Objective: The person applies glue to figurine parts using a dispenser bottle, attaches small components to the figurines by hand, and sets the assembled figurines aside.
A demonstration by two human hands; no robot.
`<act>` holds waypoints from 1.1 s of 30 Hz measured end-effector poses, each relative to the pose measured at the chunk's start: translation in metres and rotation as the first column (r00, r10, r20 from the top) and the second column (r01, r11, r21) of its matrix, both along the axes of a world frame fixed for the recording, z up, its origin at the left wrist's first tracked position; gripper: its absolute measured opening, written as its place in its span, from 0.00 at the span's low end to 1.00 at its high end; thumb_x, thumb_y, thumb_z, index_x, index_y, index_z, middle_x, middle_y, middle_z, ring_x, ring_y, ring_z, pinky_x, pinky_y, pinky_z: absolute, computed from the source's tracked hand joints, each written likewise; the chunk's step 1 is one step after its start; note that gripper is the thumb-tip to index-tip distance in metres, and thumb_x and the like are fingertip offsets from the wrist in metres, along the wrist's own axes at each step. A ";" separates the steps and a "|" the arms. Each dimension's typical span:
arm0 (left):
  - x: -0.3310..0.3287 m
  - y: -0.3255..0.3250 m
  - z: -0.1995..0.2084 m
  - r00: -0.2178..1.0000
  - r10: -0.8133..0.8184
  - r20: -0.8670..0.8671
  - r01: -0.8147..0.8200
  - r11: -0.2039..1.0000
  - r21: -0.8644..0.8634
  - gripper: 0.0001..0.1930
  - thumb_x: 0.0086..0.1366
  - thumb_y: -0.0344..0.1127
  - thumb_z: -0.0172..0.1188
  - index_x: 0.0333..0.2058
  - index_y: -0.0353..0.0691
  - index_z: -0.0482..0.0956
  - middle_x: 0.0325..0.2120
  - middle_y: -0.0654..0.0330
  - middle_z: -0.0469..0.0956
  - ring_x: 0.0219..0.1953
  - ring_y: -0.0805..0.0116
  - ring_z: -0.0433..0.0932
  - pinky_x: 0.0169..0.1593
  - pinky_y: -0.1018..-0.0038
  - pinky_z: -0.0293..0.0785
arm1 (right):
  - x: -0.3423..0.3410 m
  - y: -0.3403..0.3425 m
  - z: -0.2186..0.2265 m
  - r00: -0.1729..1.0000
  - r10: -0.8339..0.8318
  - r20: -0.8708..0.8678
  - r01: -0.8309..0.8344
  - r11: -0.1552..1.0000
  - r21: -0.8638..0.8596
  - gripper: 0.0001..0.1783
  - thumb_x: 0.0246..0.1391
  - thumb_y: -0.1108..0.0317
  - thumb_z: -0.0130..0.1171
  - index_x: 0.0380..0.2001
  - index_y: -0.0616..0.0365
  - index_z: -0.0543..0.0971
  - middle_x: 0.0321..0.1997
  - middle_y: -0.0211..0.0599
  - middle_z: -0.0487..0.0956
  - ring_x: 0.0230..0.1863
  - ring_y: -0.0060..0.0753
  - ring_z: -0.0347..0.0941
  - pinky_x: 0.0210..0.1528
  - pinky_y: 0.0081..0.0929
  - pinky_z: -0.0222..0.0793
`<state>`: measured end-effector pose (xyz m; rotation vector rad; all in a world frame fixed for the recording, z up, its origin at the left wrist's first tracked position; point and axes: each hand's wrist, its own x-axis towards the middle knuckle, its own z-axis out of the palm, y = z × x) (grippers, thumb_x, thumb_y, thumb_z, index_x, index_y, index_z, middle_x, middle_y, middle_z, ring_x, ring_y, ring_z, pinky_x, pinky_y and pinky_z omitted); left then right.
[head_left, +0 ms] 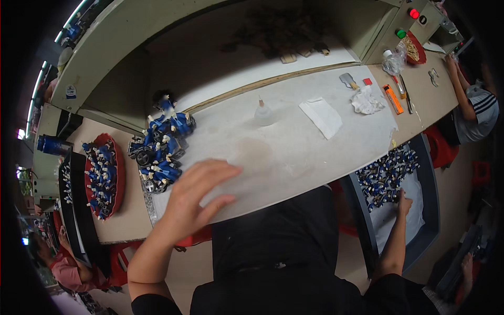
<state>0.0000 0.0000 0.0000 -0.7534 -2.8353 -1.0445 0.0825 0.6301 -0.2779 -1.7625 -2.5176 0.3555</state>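
Note:
My left hand [195,197] hovers over the near left part of the white-covered worktop [210,149], its thumb and fingers apart with nothing between them. Beside it lies a heap of small blue toy figures with dark wheels [161,139]. My right hand [403,203] reaches down to the right into a grey tray [431,210]. Its fingers are drawn together at the edge of a pile of small blue, white and black figures [386,176]; what they hold is too small to make out. A small translucent dropper bottle [264,114] stands upright mid-worktop.
A red basket [122,176] of blue figures is at the left. Folded white cloth [323,116], crumpled tissue [367,100] and an orange box [392,99] lie to the right. Dark pieces [283,31] sit inside the booth. Other people [475,113] work at both sides.

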 end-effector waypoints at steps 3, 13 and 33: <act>-0.070 -0.018 0.014 0.999 0.049 -0.009 -0.049 0.999 0.014 0.18 0.54 0.34 0.56 0.44 0.35 0.71 0.43 0.54 0.72 0.47 0.58 0.70 0.52 0.71 0.62 | -0.007 -0.036 0.034 0.790 0.265 -0.552 -0.104 0.947 0.305 0.22 0.49 0.52 0.55 0.32 0.63 0.71 0.30 0.37 0.72 0.30 0.29 0.68 0.36 0.25 0.64; -0.239 0.048 -0.064 0.940 0.003 -0.342 -0.083 0.972 -0.219 0.41 0.51 0.58 0.55 0.59 0.45 0.52 0.58 0.45 0.48 0.61 0.46 0.44 0.61 0.55 0.40 | -0.347 -0.378 0.244 -0.150 0.809 -0.569 -0.939 0.063 0.338 0.17 0.47 0.60 0.54 0.37 0.61 0.72 0.40 0.45 0.73 0.46 0.44 0.66 0.47 0.34 0.60; -0.226 0.059 -0.048 0.956 -0.086 -0.279 -0.045 0.901 -0.431 0.34 0.53 0.57 0.53 0.58 0.56 0.57 0.60 0.45 0.41 0.62 0.45 0.37 0.61 0.51 0.36 | -0.445 -0.433 0.224 -0.218 0.894 -0.391 -0.520 0.232 0.822 0.26 0.47 0.56 0.54 0.46 0.59 0.68 0.49 0.46 0.69 0.54 0.51 0.60 0.54 0.45 0.54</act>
